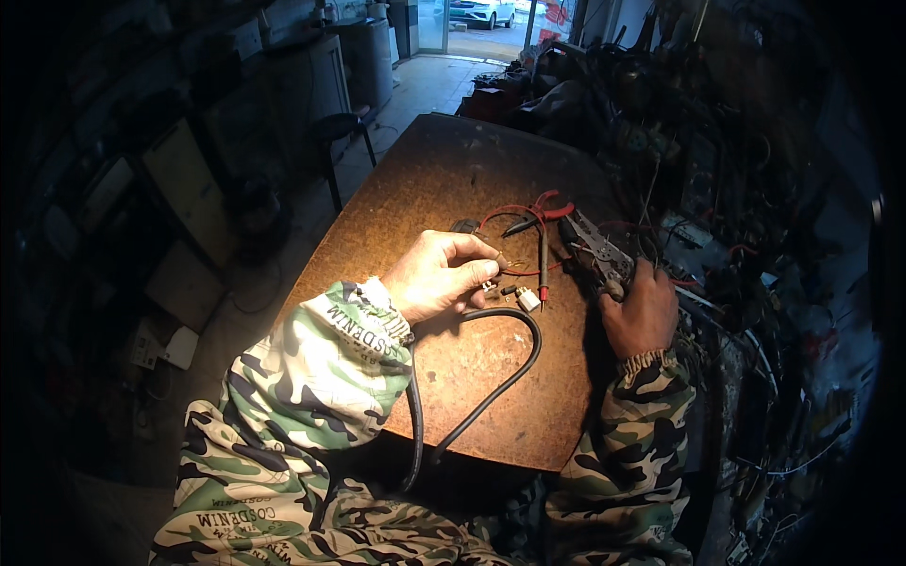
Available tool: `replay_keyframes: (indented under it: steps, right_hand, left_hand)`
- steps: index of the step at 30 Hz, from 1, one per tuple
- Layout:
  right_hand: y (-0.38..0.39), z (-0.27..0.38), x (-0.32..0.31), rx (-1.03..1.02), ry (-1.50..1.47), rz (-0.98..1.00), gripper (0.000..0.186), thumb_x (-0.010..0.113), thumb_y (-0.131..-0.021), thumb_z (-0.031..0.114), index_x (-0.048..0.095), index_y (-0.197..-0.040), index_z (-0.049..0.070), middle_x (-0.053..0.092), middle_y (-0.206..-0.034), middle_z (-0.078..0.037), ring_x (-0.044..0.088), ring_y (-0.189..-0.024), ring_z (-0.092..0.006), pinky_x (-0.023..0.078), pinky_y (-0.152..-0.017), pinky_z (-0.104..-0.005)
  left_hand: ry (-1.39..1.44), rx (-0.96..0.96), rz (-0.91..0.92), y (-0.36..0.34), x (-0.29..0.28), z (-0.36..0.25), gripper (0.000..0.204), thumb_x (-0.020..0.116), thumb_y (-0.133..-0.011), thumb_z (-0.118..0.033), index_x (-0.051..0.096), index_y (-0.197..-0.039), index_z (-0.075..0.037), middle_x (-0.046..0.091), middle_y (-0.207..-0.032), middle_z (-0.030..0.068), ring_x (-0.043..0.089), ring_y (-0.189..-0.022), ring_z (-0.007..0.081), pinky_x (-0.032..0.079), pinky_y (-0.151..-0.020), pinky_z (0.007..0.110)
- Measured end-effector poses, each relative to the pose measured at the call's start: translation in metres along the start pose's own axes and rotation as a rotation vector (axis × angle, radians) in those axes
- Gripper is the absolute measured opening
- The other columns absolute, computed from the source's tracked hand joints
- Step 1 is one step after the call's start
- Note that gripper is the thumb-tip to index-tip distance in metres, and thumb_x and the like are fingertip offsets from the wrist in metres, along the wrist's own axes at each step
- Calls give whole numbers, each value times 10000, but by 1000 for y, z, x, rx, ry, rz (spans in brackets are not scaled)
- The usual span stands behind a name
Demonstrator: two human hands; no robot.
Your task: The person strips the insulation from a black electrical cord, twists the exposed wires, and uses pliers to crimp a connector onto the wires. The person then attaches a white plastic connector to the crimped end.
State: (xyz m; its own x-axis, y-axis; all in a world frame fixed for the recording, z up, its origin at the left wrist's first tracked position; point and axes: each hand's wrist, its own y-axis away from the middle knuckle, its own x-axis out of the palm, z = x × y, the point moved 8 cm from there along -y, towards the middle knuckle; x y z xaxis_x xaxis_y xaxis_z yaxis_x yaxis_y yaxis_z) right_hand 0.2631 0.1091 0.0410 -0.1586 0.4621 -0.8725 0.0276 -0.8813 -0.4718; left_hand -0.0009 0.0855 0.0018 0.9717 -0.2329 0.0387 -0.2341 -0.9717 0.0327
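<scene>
The left hand (436,275) pinches a small wire end (500,261) between closed fingers; the right hand (644,309) clamps a crimping tool (595,250). The loose white connector (528,299) could roll off the tabletop (491,368) if nudged.

A thick black cable (491,377) loops across the middle of the frame, its end pinched at the left hand's fingertips, with bare wire ends showing there. A dark crimping tool (593,250) lies tilted at centre right, its lower end gripped in the right hand.
</scene>
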Motion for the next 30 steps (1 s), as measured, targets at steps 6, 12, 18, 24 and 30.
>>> replay_keyframes:
  steps: [6, 12, 18, 24, 30]
  right_hand:
    - [-1, 7, 8, 24, -81, 138, 486, 842, -730, 186, 627, -1118, -13, 668, -1055, -222, 668, -993, -414, 555, -845, -482]
    - [3, 17, -4, -139, -117, -96, 470, 847, -709, 181, 639, -1090, 2, 681, -1026, -202, 690, -928, -418, 567, -789, -491]
    - [1, 19, 5, -37, -413, 71, 338, 739, -751, 94, 662, -1060, -20, 685, -942, -243, 683, -898, -431, 545, -777, -491]
    - [5, 19, -4, -105, -600, -17, 263, 638, -769, 8, 653, -1029, -26, 688, -890, -245, 690, -848, -414, 536, -748, -447]
    - [17, 71, 17, -157, -833, 205, 268, 676, -779, -2, 639, -1045, -9, 692, -857, -217, 708, -818, -372, 541, -729, -395]
  left_hand:
    - [-33, 3, -24, 1, -3, 3, 236, 672, -999, -142, 691, -1157, 33, 685, -907, 46, 655, -716, 77, 501, -547, 192]
    - [-39, 13, -66, 5, -3, -6, 231, 681, -990, -127, 692, -1164, 25, 673, -885, 33, 643, -705, 72, 488, -531, 190]
    - [-143, 44, -87, 2, -9, -2, 249, 673, -977, -129, 698, -1155, 44, 713, -899, 69, 651, -701, 99, 532, -617, 243]
    - [-211, 48, -57, -8, 0, -6, 231, 679, -978, -121, 689, -1128, 54, 708, -866, 63, 627, -673, 74, 464, -526, 200]
    - [-400, 109, -122, -3, -14, -6, 260, 695, -924, -152, 739, -1084, 48, 761, -952, 150, 733, -856, 202, 582, -803, 334]
